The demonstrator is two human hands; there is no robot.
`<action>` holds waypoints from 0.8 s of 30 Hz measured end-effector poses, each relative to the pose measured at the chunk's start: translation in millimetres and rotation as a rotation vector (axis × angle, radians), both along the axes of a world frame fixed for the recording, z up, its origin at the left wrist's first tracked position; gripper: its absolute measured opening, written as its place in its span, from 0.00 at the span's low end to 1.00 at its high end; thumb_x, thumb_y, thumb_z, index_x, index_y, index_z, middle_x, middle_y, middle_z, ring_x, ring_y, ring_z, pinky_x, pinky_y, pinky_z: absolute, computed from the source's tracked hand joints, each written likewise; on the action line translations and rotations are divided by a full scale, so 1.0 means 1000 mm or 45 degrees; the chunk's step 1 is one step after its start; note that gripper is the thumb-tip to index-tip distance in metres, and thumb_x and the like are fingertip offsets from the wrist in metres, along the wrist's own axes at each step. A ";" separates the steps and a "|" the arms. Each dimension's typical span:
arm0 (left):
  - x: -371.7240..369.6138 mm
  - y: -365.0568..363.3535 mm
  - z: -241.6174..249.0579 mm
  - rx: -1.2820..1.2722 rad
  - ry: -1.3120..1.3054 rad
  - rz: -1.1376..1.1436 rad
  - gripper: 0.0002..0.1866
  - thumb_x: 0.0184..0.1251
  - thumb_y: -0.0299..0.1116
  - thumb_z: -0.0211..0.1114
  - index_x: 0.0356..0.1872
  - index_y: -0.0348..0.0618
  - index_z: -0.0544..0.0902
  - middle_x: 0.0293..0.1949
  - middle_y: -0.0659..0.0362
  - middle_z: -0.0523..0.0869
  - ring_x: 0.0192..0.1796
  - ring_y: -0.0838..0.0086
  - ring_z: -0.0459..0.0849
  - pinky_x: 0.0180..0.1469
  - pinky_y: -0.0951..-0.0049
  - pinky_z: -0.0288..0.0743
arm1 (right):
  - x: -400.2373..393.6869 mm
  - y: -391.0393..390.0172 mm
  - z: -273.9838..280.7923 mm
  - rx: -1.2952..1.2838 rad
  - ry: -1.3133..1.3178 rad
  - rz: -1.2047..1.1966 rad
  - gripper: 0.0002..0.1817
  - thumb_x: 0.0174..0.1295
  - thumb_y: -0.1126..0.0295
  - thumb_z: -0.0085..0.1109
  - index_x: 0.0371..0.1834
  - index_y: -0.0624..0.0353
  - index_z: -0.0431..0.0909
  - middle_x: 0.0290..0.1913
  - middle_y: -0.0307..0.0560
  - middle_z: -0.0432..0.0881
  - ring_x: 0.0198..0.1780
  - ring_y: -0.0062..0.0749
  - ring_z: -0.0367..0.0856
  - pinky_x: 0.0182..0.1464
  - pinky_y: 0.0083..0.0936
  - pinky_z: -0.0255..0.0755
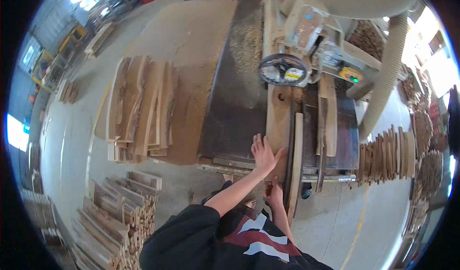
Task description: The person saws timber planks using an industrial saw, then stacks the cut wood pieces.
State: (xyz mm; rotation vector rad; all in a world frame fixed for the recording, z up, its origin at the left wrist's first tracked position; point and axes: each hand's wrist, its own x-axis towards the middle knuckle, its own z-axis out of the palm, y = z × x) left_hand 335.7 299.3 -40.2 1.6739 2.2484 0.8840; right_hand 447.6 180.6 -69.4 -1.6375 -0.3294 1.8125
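A wood workshop, a big woodworking machine [306,28] with sawdust [247,42] on its table, a fat dust hose [389,76] at far right, rough boards [141,102] piled at left

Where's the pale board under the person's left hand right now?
In the head view, just right of centre: the pale board runs from the black ring down to the right hand, with the left hand across its near part.
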 end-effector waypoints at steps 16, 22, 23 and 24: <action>-0.084 0.199 -0.003 0.054 -0.248 -0.138 0.42 0.69 0.54 0.66 0.71 0.29 0.66 0.75 0.38 0.62 0.79 0.45 0.57 0.74 0.44 0.57 | -0.065 0.202 0.012 0.129 0.069 -0.317 0.25 0.71 0.40 0.57 0.29 0.48 0.71 0.15 0.30 0.59 0.15 0.19 0.58 0.16 0.20 0.49; -0.318 0.123 0.146 0.546 -0.050 0.038 0.23 0.52 0.33 0.75 0.50 0.37 0.83 0.52 0.44 0.84 0.61 0.47 0.79 0.66 0.51 0.72 | -0.087 0.273 0.019 0.093 -0.109 -0.309 0.27 0.75 0.40 0.51 0.30 0.52 0.69 0.18 0.32 0.59 0.17 0.21 0.57 0.18 0.24 0.52; -0.364 0.097 0.176 0.674 0.111 0.177 0.21 0.53 0.33 0.74 0.49 0.38 0.84 0.50 0.45 0.85 0.60 0.47 0.79 0.66 0.48 0.71 | -0.087 0.284 0.018 0.089 -0.096 -0.322 0.27 0.75 0.40 0.50 0.30 0.52 0.69 0.18 0.32 0.60 0.17 0.22 0.57 0.19 0.24 0.53; -0.405 0.068 0.188 0.621 0.463 0.368 0.23 0.55 0.34 0.75 0.54 0.41 0.84 0.54 0.45 0.84 0.63 0.47 0.77 0.68 0.45 0.68 | -0.086 0.294 0.017 0.097 -0.094 -0.334 0.27 0.75 0.40 0.50 0.30 0.52 0.69 0.18 0.32 0.60 0.17 0.22 0.57 0.19 0.24 0.53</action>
